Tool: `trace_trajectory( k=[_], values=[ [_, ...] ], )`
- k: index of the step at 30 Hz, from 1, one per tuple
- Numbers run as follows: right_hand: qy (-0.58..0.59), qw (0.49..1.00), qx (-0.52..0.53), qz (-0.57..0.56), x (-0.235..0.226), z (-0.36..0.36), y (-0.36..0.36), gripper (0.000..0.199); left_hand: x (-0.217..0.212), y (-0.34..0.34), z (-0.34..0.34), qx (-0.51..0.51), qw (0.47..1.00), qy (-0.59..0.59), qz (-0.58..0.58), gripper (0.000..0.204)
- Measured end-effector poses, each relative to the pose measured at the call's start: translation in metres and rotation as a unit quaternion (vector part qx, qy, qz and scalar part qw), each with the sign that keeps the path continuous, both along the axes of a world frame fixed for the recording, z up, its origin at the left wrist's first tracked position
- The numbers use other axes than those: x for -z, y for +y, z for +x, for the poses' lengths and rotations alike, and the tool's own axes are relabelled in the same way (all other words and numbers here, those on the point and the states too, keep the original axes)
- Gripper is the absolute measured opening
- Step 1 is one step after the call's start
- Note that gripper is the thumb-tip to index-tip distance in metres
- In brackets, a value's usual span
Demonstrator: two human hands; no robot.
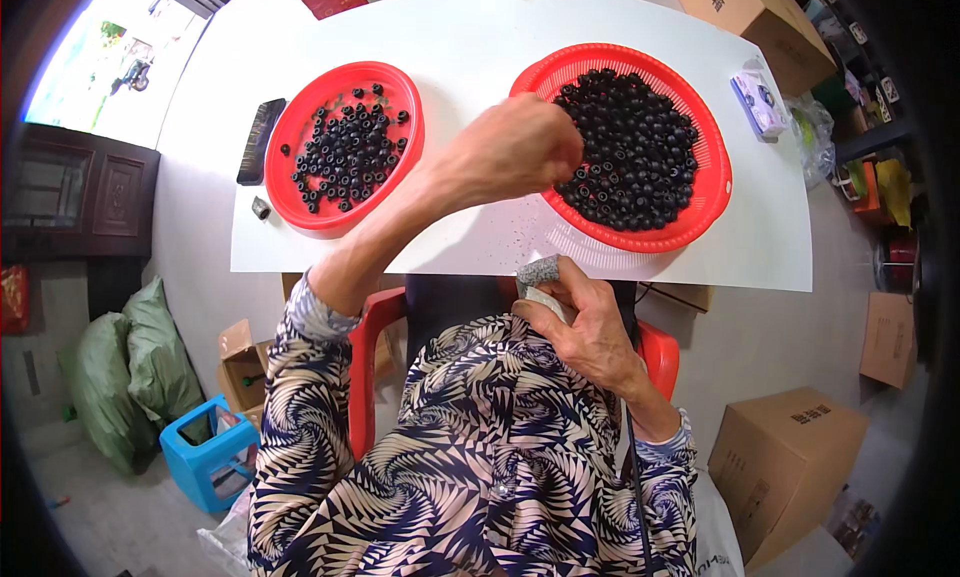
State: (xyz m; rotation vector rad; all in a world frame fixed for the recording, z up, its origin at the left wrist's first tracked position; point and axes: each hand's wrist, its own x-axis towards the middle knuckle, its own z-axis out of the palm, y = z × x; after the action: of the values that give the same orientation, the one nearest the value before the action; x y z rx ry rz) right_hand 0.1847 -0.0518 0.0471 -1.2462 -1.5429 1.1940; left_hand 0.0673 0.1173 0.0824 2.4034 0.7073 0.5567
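Left hand (520, 142) sits at frame centre-top, forearm crossing up from lower left; fingers curled shut into a fist, knuckles toward the camera, hovering at the left rim of the right red basket (712, 192). Whether anything is pinched inside the fist can't be told. Right hand (585, 327) is lower centre, just below the table edge, fingers clamped on a small grey block (538, 273) that pokes up above the thumb against the table's near edge. The right basket, in the upper right of frame, is heaped with small black ring-shaped parts (635, 157). A second red basket (290, 202) in the upper left holds a thinner scatter of the same black parts (345, 152), basket floor showing between them. Both rest on a white table (470, 47); fine dark specks lie on the table between the baskets. A black flat bar (260, 140) lies just left of the left basket, with a small dark cylinder (261, 208) below it. A small white-and-purple box (758, 104) lies right of the right basket. Red chair (365, 347) arms show at both sides of the patterned shirt. Cardboard boxes (785, 457) stand on the floor at lower right, a blue stool (200, 457) and green sacks (130, 372) at lower left.
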Motion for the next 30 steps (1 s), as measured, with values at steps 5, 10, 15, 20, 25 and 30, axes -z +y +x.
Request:
trace_trajectory(
  k=[5, 10, 15, 20, 25, 30],
  values=[
    [-0.006, 1.000, 0.004, -0.022, 0.000, -0.001, -0.001, 0.029, 0.007, 0.005, 0.039, 0.061, 0.958, 0.272, 0.072, 0.014],
    [-0.033, 0.999, -0.016, 0.024, 0.005, 0.002, 0.001, 0.032, 0.013, 0.002, 0.047, 0.074, 0.954, 0.267, 0.119, 0.012],
    [-0.025, 0.999, -0.018, -0.011, 0.005, 0.001, 0.000, 0.034, 0.020, 0.001, 0.043, 0.085, 0.953, 0.258, 0.134, 0.010],
    [-0.039, 0.999, -0.021, 0.003, 0.008, 0.001, -0.001, 0.034, 0.020, 0.003, 0.044, 0.082, 0.965, 0.235, 0.082, 0.012],
    [-0.042, 0.999, -0.031, -0.002, 0.006, 0.000, 0.000, 0.035, 0.023, 0.011, 0.042, 0.070, 0.967, 0.244, 0.010, 0.014],
    [-0.045, 0.999, -0.030, 0.006, 0.006, 0.000, 0.001, 0.035, 0.036, 0.011, 0.046, 0.062, 0.974, 0.218, 0.023, 0.015]
  ],
)
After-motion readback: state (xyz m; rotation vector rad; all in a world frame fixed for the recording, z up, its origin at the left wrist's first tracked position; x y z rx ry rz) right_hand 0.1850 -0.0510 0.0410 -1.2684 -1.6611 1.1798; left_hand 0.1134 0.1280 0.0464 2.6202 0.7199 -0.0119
